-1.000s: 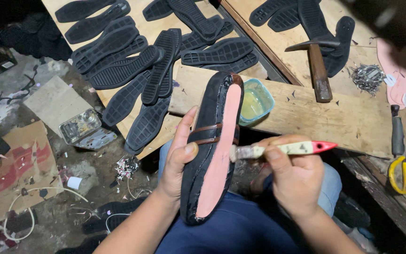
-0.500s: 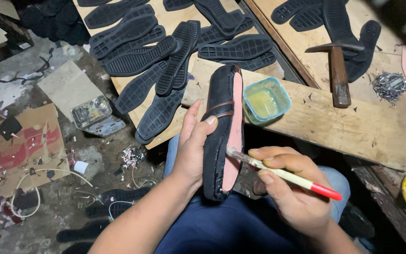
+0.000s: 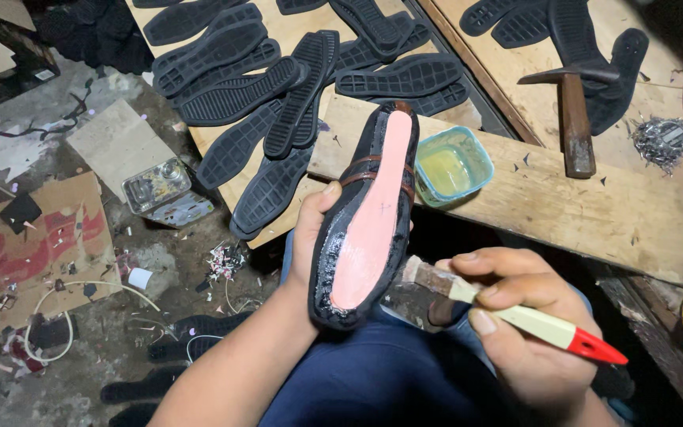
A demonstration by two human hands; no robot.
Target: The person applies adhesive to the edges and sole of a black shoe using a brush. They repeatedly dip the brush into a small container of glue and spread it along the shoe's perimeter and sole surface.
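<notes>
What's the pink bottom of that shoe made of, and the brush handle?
The shoe in the left hand has a pink insole board, matte and smooth, likely fibreboard; its black rim shines wet, probably leather. The brush in the right hand looks like cream-painted wood with a glossy red tip.

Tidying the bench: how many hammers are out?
1. The hammer lies on the wooden bench, right of the glue tub. Others could sit outside the frame.
</notes>
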